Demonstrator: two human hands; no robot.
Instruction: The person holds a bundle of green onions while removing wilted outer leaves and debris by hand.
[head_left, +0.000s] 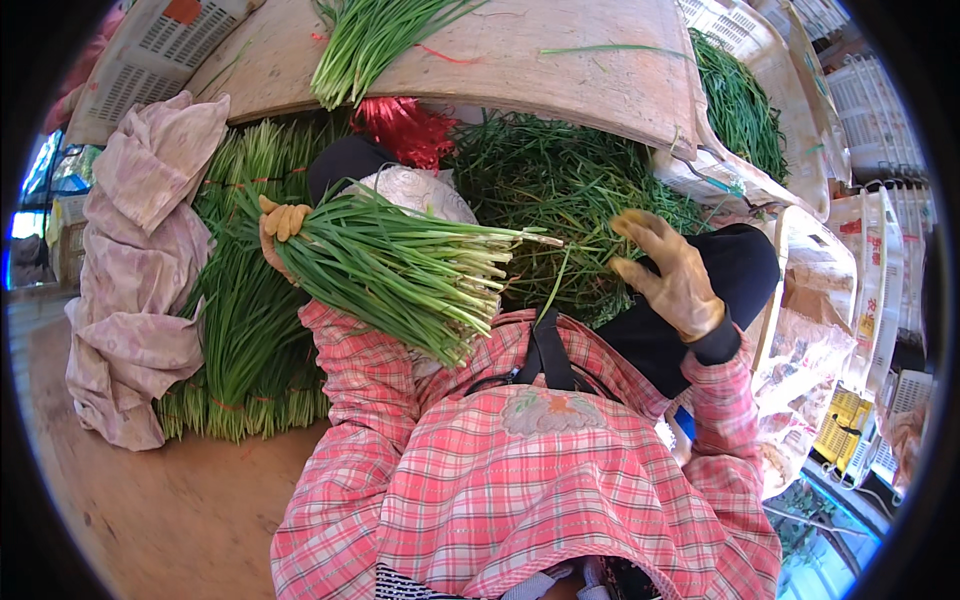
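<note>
My gloved left hand (284, 228) is closed round the leafy end of a bunch of garlic chives (400, 265). The bunch lies across above my lap, its pale cut stem ends fanned toward the right. One stalk sticks out farther than the others. To the right, my gloved right hand (670, 275) hangs with its fingers apart and nothing in them. Below and beyond it is a heap of loose green leaves (560, 190). The left palm is hidden behind the bunch.
A wooden board (540, 75) ahead carries another chive bunch (375, 45). Red ties (405, 130) hang at its edge. Tied chive bundles (245, 340) are stacked at left beside a pale cloth (140, 270). At right stand a crate of greens (740, 105) and plastic crates (865, 270).
</note>
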